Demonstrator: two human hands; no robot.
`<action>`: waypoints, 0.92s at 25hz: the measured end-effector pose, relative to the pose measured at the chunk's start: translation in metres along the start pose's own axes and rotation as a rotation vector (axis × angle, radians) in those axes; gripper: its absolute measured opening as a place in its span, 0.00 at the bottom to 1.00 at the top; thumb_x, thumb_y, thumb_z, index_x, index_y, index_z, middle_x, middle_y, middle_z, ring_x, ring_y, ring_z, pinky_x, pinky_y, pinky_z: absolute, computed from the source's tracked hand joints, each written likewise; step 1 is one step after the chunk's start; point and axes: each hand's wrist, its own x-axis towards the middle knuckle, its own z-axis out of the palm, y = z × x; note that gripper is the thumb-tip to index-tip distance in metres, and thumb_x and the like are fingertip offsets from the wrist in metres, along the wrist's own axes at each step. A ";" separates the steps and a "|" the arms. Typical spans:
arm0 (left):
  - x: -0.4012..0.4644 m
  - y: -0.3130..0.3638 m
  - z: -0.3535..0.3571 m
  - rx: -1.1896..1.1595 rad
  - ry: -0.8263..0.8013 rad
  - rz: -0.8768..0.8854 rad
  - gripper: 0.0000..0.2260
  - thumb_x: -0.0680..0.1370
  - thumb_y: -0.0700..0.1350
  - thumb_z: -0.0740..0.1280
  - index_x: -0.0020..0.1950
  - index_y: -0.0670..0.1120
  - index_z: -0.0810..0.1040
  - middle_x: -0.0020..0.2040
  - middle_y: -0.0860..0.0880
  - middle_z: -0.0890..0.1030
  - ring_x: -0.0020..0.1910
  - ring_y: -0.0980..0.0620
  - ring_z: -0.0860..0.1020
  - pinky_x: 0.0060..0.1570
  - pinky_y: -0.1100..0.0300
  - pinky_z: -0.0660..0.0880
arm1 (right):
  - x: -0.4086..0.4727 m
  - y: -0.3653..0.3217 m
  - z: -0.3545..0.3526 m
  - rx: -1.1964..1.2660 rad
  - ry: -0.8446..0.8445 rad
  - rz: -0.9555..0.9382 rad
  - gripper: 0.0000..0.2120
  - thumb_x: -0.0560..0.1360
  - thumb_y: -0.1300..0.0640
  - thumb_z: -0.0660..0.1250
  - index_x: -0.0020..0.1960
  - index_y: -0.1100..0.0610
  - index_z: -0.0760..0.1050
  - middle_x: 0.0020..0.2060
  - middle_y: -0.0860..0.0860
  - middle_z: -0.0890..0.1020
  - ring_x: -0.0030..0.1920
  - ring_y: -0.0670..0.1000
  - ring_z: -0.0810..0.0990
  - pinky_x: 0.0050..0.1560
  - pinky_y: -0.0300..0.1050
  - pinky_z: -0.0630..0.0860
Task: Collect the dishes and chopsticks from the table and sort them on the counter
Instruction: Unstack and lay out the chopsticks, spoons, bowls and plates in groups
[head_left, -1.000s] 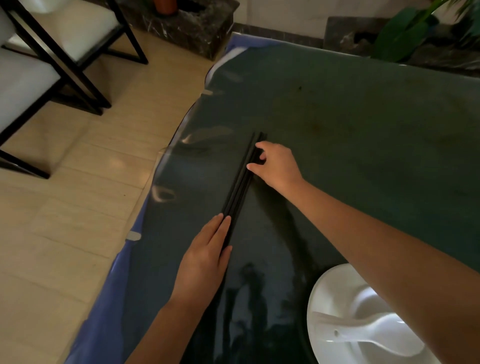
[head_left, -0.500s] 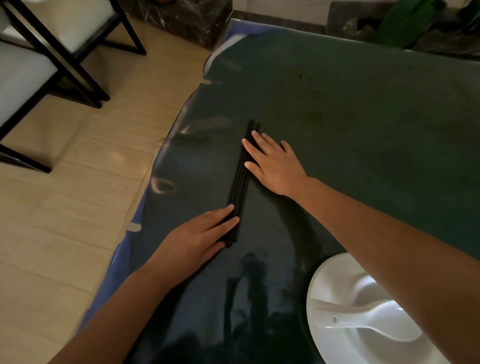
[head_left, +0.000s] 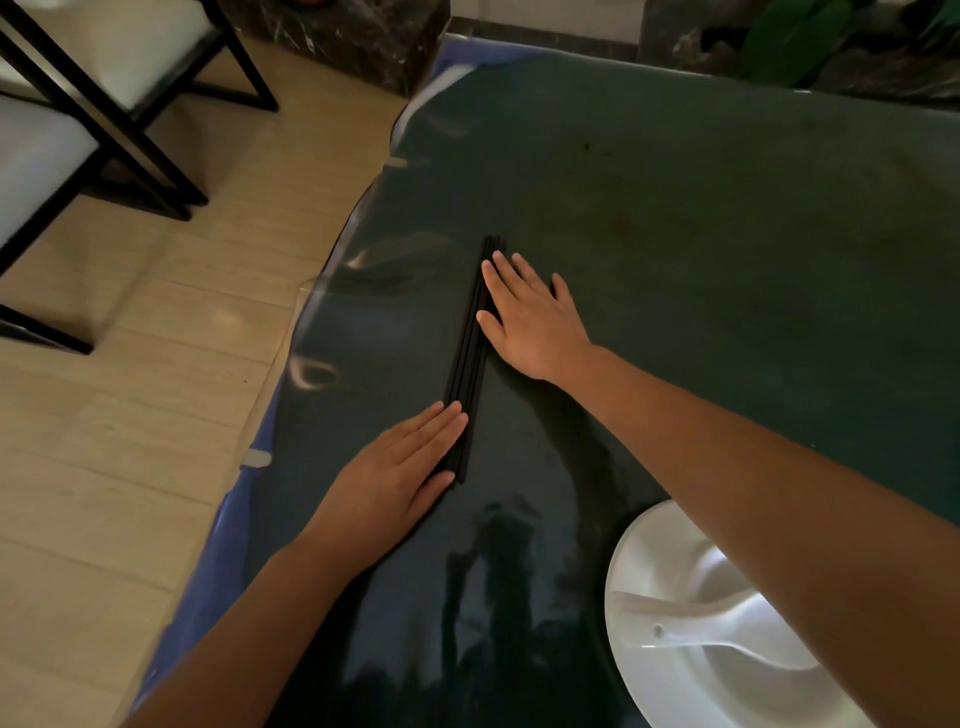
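Black chopsticks (head_left: 470, 358) lie bunched near the glossy dark tabletop (head_left: 727, 218) edge. Left hand (head_left: 395, 478) and right hand (head_left: 535, 317) press flat against them, fingers straight together. Smooth white bowl (head_left: 670, 582) sits nearby.

— Dim overall?
— Yes; the floor (head_left: 130, 415) at left is brightest. The glossy counter (head_left: 727, 260) carries pale glare streaks along its left edge, dark reflections at bottom centre.
— Edges?
— Wide-angle bowing, slight softness.
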 end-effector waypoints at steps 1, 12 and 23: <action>-0.001 0.000 0.001 -0.003 0.004 -0.013 0.22 0.77 0.48 0.57 0.68 0.41 0.70 0.69 0.45 0.71 0.69 0.49 0.66 0.67 0.58 0.64 | -0.001 -0.002 0.001 0.010 0.006 0.015 0.29 0.80 0.45 0.47 0.76 0.55 0.43 0.77 0.50 0.46 0.76 0.50 0.43 0.74 0.59 0.47; -0.004 0.007 0.005 0.025 -0.114 -0.066 0.27 0.77 0.56 0.52 0.74 0.47 0.57 0.76 0.49 0.54 0.75 0.51 0.50 0.72 0.50 0.54 | -0.017 -0.009 -0.018 0.172 0.091 0.035 0.26 0.80 0.51 0.52 0.75 0.57 0.51 0.76 0.54 0.53 0.76 0.52 0.50 0.74 0.53 0.51; -0.009 0.150 -0.039 -0.699 -0.031 -0.520 0.19 0.70 0.57 0.60 0.59 0.55 0.77 0.50 0.63 0.80 0.50 0.69 0.76 0.48 0.75 0.70 | -0.252 0.072 -0.099 0.436 -0.101 0.095 0.11 0.72 0.58 0.69 0.53 0.49 0.79 0.45 0.43 0.82 0.44 0.37 0.79 0.47 0.35 0.77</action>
